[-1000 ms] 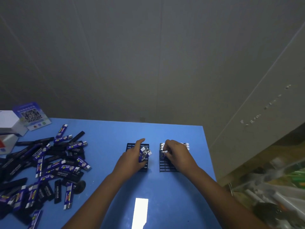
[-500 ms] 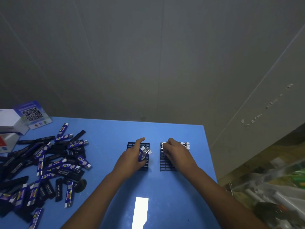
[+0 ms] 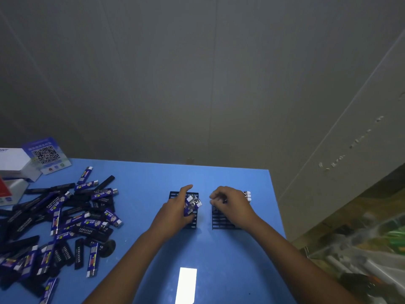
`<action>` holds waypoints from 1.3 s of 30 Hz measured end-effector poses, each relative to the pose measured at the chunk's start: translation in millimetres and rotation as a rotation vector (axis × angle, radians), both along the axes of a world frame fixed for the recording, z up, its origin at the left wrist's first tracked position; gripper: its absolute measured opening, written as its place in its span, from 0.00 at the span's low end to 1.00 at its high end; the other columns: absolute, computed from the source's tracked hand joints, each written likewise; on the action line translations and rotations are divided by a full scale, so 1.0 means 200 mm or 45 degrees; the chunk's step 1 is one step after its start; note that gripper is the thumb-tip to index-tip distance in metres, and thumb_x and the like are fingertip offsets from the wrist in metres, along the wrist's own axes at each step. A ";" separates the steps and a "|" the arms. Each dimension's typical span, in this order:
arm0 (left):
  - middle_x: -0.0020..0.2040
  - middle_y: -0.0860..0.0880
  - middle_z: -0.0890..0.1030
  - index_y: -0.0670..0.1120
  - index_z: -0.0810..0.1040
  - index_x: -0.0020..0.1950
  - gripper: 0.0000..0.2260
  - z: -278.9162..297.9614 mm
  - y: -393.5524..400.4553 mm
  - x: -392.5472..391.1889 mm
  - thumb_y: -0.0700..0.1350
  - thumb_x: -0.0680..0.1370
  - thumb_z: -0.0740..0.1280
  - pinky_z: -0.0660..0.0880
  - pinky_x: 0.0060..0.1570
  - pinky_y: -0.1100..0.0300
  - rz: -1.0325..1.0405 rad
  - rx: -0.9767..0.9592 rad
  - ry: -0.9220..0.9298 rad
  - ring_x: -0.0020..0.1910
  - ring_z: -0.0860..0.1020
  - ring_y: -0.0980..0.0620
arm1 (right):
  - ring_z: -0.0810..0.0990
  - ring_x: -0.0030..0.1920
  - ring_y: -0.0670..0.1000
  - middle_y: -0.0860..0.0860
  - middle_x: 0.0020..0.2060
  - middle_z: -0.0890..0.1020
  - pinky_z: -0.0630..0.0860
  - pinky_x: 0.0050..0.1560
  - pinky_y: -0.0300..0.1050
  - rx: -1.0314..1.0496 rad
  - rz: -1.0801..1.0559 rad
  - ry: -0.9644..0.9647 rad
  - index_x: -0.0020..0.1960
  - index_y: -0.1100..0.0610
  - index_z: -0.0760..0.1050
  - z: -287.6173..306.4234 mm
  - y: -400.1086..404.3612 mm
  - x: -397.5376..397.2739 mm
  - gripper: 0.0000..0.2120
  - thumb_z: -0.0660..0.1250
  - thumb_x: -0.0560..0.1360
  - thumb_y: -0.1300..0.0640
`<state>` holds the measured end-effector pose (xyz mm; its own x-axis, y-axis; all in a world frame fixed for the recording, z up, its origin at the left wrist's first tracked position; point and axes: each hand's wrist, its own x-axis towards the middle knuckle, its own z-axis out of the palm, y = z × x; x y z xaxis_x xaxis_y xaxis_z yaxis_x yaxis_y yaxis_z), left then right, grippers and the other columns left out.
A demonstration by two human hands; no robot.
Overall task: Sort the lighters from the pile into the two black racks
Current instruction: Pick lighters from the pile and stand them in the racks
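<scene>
left hand [image 3: 175, 212] gripping lighters [image 3: 192, 204] over left rack [image 3: 175, 194], right hand [image 3: 233, 204] perhaps empty

We see our two bare forearms, left hand [image 3: 175, 212] and right hand [image 3: 233, 205]; no sleeves, gloves, rings or watch visible up to frame edge.
</scene>
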<state>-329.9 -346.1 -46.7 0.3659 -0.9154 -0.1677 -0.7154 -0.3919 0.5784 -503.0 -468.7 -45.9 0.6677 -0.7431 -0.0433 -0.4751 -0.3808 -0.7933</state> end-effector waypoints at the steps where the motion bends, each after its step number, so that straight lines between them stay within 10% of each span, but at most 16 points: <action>1: 0.50 0.52 0.78 0.60 0.55 0.77 0.37 0.00 0.00 0.00 0.47 0.75 0.73 0.79 0.49 0.53 0.000 -0.007 0.009 0.50 0.80 0.45 | 0.78 0.38 0.42 0.49 0.40 0.83 0.76 0.44 0.35 0.124 -0.014 -0.050 0.47 0.51 0.80 0.01 0.01 0.01 0.03 0.72 0.76 0.58; 22: 0.60 0.50 0.79 0.59 0.58 0.76 0.38 0.01 -0.01 -0.02 0.50 0.73 0.76 0.76 0.54 0.62 -0.052 -0.096 0.271 0.53 0.79 0.52 | 0.81 0.37 0.42 0.49 0.36 0.85 0.76 0.41 0.35 0.526 -0.039 -0.171 0.47 0.58 0.82 0.03 0.03 0.04 0.03 0.75 0.74 0.61; 39: 0.50 0.51 0.76 0.59 0.57 0.77 0.38 0.04 0.01 -0.03 0.52 0.74 0.75 0.76 0.54 0.54 -0.016 -0.026 0.177 0.50 0.77 0.47 | 0.78 0.34 0.40 0.45 0.35 0.82 0.74 0.40 0.31 0.014 -0.130 0.030 0.43 0.52 0.80 0.10 -0.08 -0.18 0.06 0.73 0.73 0.63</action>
